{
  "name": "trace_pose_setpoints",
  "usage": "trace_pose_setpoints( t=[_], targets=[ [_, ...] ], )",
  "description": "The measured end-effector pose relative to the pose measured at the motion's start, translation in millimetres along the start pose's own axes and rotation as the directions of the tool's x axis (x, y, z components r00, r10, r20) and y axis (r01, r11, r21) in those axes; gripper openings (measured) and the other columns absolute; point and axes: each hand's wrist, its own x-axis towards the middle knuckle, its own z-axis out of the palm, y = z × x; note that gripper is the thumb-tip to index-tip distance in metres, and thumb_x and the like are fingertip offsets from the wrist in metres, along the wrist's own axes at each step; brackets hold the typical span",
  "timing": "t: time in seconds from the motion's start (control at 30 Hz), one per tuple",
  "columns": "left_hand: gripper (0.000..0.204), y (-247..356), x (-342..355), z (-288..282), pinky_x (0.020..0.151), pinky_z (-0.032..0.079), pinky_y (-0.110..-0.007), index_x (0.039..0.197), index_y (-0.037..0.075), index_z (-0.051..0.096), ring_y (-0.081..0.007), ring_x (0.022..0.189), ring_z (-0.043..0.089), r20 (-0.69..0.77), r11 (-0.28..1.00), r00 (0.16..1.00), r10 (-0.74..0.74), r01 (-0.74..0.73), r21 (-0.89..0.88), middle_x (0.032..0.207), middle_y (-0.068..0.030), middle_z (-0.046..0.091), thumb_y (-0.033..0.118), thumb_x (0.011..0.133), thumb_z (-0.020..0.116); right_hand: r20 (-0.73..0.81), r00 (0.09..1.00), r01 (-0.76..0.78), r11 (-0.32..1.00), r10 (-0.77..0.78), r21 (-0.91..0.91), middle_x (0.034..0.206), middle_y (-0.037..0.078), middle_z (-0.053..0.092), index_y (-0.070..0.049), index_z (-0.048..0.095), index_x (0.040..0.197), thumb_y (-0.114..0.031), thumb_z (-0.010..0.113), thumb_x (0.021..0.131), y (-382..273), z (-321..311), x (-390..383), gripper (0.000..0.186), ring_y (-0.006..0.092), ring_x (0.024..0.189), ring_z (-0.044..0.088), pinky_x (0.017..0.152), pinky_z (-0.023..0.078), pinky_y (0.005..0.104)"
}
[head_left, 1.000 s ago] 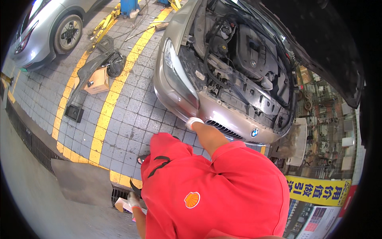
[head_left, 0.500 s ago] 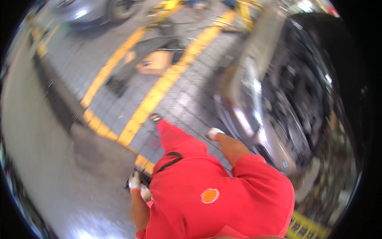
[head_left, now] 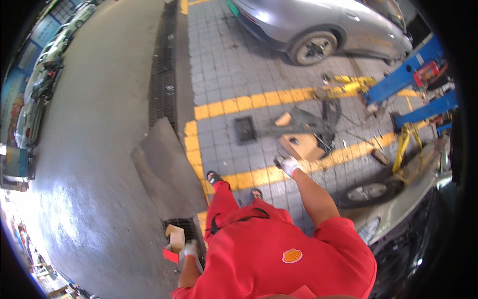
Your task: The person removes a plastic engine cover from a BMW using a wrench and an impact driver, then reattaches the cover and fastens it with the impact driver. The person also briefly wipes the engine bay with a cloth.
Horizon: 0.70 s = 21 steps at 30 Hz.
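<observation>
My left hand [head_left: 190,248], in a white glove, is low on the left beside my hip. It grips a small open cardboard box [head_left: 175,240], tan with a red end; the fingers are partly blurred and hidden. My right hand [head_left: 289,166], also gloved, reaches forward over the tiled floor with its fingers curled. A small dark thing shows at its fingertips, too unclear to name. Beyond it, a larger opened cardboard box [head_left: 304,147] lies on the floor against a dark grey panel [head_left: 308,125]. A black tray [head_left: 244,130] lies left of that panel.
Blue lift posts [head_left: 406,67] with yellow arms [head_left: 348,84] stand at the right. A silver car [head_left: 318,22] is parked at the back. Nearer right is another car with a headlight [head_left: 369,230]. A dark mat [head_left: 167,172] lies beside the floor grate [head_left: 164,74].
My view and body have turned left, away from the car with its hood up. My right hand now reaches toward the cardboard on the floor. The small red-ended box has come into view.
</observation>
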Motion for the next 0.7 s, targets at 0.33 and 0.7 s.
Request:
trace_pose_setpoints(
  t=[0.33, 0.7],
  targets=[
    [0.051, -85, 226, -222, 0.11, 0.049, -0.044, 0.14, 0.018, 0.065, -0.029, 0.131, 0.063, 0.468, 0.952, 0.863, 0.19, -0.278, 0.125, 0.142, -0.0075, 0.067, 0.042, 0.096, 0.063, 0.099, 0.955, -0.228, 0.907, 0.279, -0.355, 0.112, 0.02, 0.074, -0.012, 0.068, 0.112, -0.031, 0.058, 0.099, -74, 31, -7, 0.025, 0.0353, 0.102, 0.072, 0.089, 0.056, 0.0465],
    [0.036, 38, 592, -655, 0.071, 0.053, -0.035, 0.119, -0.001, 0.069, -0.0185, 0.078, 0.064, -0.342, 0.497, 0.939, -0.031, -0.282, -0.821, 0.089, -0.0084, 0.071, 0.029, 0.102, 0.06, -0.247, 0.587, -0.703, 0.636, 0.771, 0.318, 0.107, 0.015, 0.077, -0.01, 0.077, 0.106, -0.041, 0.055, 0.094, -11, 4, -171, 0.04, 0.035, 0.104, 0.072, 0.091, 0.054, 0.0447]
  ],
)
